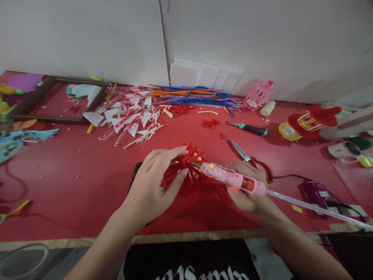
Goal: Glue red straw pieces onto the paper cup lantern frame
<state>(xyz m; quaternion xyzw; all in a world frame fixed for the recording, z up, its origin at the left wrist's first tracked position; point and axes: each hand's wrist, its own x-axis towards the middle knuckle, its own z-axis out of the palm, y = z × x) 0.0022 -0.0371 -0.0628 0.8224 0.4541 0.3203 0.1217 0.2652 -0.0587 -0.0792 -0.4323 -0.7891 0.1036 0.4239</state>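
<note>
My left hand (159,179) is closed around the edge of a red spoked piece made of fuzzy pipe-cleaner stems (188,182), its thumb and fingers on either side of the centre. In my right hand (246,182) lies a pink hot glue gun (230,177), with a long clear glue stick (317,210) running out of its back end to the right. The metal nozzle tip is at the middle of the red piece. More red stems hang below the glue gun, partly hidden by it and by my right hand. A dark flat object shows behind my left wrist.
Scissors (240,149) and a utility knife (247,128) lie beyond my right hand. Coloured pipe cleaners (195,95) and wrappers (128,118) are heaped at the back. Right are a red-and-yellow pavilion model (311,122), a mug (344,151) and a purple power box (316,194).
</note>
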